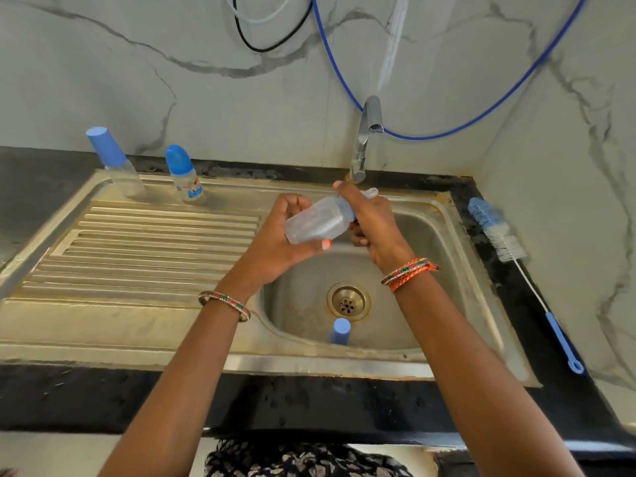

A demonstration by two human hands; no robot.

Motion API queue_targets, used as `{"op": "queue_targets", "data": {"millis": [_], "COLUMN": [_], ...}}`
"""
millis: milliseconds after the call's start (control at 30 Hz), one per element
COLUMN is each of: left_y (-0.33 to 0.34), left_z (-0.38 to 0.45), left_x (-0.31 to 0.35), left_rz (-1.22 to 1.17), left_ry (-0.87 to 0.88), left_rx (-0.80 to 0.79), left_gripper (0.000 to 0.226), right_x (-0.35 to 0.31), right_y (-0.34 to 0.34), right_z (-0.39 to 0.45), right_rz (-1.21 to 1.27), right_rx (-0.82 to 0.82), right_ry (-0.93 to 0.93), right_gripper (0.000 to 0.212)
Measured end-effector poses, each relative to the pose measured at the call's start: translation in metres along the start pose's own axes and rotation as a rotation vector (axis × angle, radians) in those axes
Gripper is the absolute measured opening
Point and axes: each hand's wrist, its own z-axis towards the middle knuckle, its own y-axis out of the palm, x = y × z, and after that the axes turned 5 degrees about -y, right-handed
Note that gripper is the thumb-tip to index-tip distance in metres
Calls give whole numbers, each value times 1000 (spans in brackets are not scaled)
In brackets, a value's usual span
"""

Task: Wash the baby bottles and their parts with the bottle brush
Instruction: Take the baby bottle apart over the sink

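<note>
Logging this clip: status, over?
Left hand grips bottle body, right hand on its collar. Bottle brush untouched on counter. Nothing blocking.

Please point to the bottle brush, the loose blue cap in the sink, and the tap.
bottle brush (pixel 500 237): head view, on its white bristles.
blue cap (pixel 340 331): head view, on its side wall.
tap (pixel 365 139): head view, on its metal spout.

Pale grey marble-patterned wall tiles (pixel 103 80) with dark veins cover the back wall and the right side wall, meeting in a corner. Below them runs a black speckled stone desk (pixel 41 187) holding a steel sink (pixel 454 235) with a ribbed draining board (pixel 144 249). A blue hose (pixel 344 80), a black cable (pixel 254 43) and a white cable (pixel 241 13) loop down the back wall.
</note>
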Motion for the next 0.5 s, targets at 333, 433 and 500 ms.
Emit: {"op": "queue_targets", "data": {"millis": [333,433,500], "left_y": [-15,-8,-1], "left_z": [-8,-3,3], "left_x": [18,23,22], "left_rz": [-332,-38,118], "left_ry": [-456,-340,-231], "left_rx": [-138,-133,-121], "left_gripper": [60,69,55], "right_x": [-10,-5,-3], "right_y": [-17,-9,-6], "right_z": [7,6,5], "right_rz": [67,-167,-253], "right_rx": [-459,-311,-257], "right_ry": [-177,-123,-102], "right_gripper": [24,39,42]}}
